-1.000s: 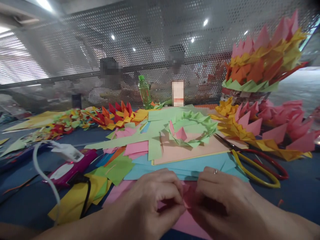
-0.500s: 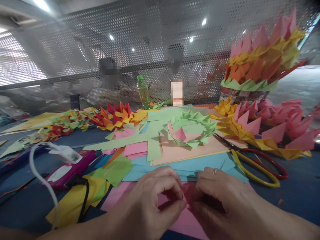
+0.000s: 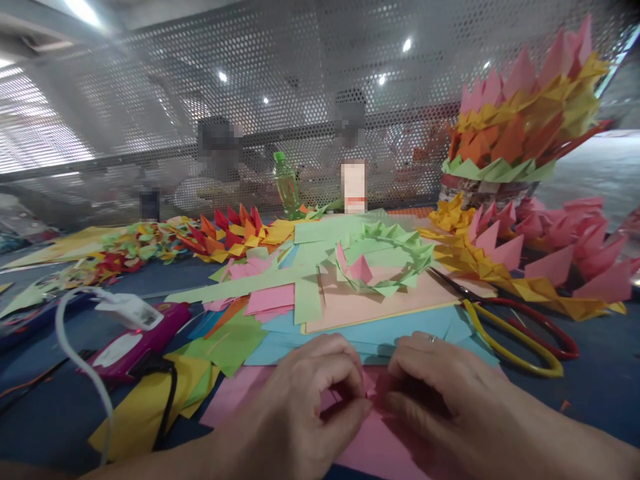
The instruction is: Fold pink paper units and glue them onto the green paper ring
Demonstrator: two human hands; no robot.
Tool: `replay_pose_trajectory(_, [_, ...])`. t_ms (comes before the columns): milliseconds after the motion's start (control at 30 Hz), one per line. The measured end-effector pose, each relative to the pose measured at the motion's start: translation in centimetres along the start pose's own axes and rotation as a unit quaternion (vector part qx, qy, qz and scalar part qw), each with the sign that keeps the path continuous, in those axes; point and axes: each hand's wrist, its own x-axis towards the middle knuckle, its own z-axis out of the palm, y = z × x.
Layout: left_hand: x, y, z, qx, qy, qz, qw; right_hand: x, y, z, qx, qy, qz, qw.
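Observation:
A small pink folded paper (image 3: 371,381) is between my two hands, low in the middle, mostly hidden by the fingers. Thumb and fingers of my left hand (image 3: 320,390) pinch its left side. My right hand (image 3: 435,387), with a ring on one finger, is closed at its right side. Both hands rest over a pink paper sheet (image 3: 380,443). Beyond them, a ring of folded green paper points (image 3: 417,260) bears one pink folded point (image 3: 361,268) and sits on stacked paper.
Scissors with yellow and red handles (image 3: 520,347) lie to the right. A magenta power strip (image 3: 173,317) with cables is at left. Behind stand a green-capped bottle (image 3: 287,187) and a tall tiered paper piece (image 3: 520,127). Red-orange folded paper (image 3: 240,233) lies further back.
Both hands stay in nearly the same place on the pink paper. The right hand has shifted slightly, and its fingers sit a little apart from the left ones.

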Motion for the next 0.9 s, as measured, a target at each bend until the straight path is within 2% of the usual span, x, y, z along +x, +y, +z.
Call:
replay_pose_trajectory(500, [0.00,-0.11,0.34,-0.002,0.003,0.003,1.000,-0.02,0.49,0.56,-0.018,0.003,-0.003,1.000])
replay_pose_trajectory(700, [-0.22,0.27,0.08,-0.032,0.007,-0.033,0.999,0.18,-0.02,0.32,-0.041,-0.016,0.009,0.999])
replay_pose_trajectory(900, [-0.05,0.58,-0.29,-0.048,-0.026,-0.037,0.998,0.02,-0.03,0.33,-0.007,-0.021,0.026,0.999])
